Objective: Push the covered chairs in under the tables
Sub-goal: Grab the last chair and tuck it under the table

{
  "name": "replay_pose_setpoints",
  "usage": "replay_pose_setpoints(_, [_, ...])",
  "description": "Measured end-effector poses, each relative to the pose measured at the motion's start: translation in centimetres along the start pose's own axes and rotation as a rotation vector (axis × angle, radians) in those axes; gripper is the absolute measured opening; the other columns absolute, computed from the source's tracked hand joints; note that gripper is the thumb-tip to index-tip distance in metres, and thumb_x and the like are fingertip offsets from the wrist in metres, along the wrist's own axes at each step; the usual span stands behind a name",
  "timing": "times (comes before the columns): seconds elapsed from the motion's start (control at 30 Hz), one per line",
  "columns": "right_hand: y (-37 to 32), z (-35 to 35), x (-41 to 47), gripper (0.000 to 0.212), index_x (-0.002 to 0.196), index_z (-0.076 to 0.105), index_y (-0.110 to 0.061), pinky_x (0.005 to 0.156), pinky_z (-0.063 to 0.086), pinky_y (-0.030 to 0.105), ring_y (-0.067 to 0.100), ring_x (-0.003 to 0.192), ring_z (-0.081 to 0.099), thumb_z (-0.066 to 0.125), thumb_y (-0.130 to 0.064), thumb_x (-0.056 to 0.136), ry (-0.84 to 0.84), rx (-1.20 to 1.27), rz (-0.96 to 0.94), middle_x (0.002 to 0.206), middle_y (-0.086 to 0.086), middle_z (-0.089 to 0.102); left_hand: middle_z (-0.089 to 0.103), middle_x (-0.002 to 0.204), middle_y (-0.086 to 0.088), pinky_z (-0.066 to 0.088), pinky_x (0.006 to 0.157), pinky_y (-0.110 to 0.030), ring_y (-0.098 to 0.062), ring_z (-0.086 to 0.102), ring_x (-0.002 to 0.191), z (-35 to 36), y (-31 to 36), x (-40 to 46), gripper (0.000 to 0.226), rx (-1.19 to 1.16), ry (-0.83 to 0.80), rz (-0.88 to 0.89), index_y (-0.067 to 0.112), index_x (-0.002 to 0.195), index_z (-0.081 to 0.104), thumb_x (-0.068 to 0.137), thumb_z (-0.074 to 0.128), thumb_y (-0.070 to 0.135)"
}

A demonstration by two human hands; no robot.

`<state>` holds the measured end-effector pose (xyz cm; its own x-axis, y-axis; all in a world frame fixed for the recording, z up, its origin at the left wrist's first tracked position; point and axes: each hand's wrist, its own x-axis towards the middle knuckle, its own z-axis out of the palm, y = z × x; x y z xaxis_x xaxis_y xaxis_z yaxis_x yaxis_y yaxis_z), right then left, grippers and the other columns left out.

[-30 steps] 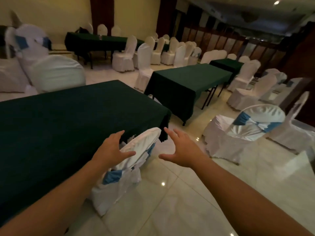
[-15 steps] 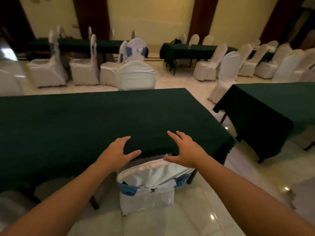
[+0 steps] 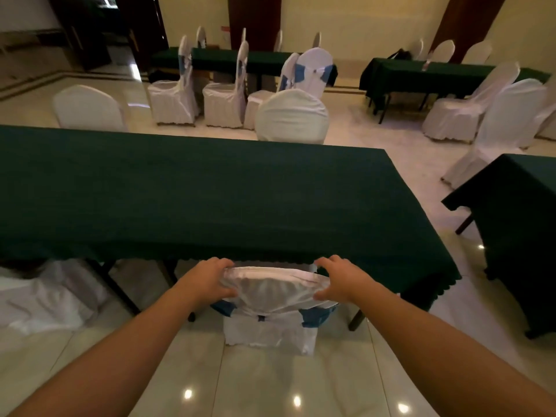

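A chair in a white cover with a blue sash [image 3: 272,299] stands at the near edge of a long table with a dark green cloth [image 3: 192,197]. Its seat is hidden under the cloth's hem; only the backrest and rear skirt show. My left hand [image 3: 210,279] grips the left end of the backrest top. My right hand [image 3: 337,279] grips the right end. Both hands touch the cover, thumbs toward me and fingers over the far side.
Another covered chair [image 3: 39,296] sits partly under the same table at the left. Two white chairs [image 3: 290,117] stand along its far side. A second green table [image 3: 517,224] is at the right, with an aisle of shiny tiled floor [image 3: 270,386] between.
My view has swung left to face the table squarely. Both hands, open and hovering before, have come down and closed on the top of the chair's backrest.
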<state>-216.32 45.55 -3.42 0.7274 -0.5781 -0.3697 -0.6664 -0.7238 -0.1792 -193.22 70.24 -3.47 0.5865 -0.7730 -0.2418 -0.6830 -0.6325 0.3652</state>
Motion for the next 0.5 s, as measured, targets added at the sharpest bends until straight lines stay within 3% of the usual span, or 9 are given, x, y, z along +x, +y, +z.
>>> replay_pose_setpoints(0.13, [-0.3, 1.4, 0.7, 0.049, 0.119, 0.06, -0.036, 0.07, 0.05, 0.03, 0.012, 0.083, 0.058, 0.079, -0.05, 0.076, 0.004, 0.041, -0.011, 0.098, -0.01, 0.061, 0.057, 0.111, 0.009, 0.047, 0.083, -0.032, -0.011, 0.053, 0.095, 1.1, -0.9, 1.1, 0.047, -0.019, 0.026, -0.005, 0.037, 0.12, 0.058, 0.078, 0.074, 0.049])
replay_pose_setpoints(0.27, [-1.2, 2.2, 1.1, 0.033, 0.107, 0.061, -0.033, 0.068, 0.049, 0.029, 0.011, 0.078, 0.06, 0.079, -0.042, 0.081, 0.01, 0.045, -0.01, 0.09, -0.009, 0.064, 0.057, 0.102, 0.01, 0.046, 0.077, -0.031, -0.008, 0.054, 0.089, 1.4, -2.1, 1.6, 0.032, -0.063, 0.039, 0.026, 0.036, 0.113, 0.061, 0.085, 0.069, 0.049])
replay_pose_setpoints(0.5, [-1.5, 1.9, 1.5, 0.025, 0.103, 0.063, -0.034, 0.069, 0.051, 0.029, 0.012, 0.076, 0.06, 0.077, -0.03, 0.083, 0.038, -0.004, -0.007, 0.088, -0.007, 0.063, 0.056, 0.104, 0.009, 0.047, 0.083, -0.035, -0.012, 0.051, 0.093, 1.8, -2.6, 2.1, 0.024, -0.004, 0.02, 0.121, 0.037, 0.116, 0.058, 0.092, 0.059, 0.045])
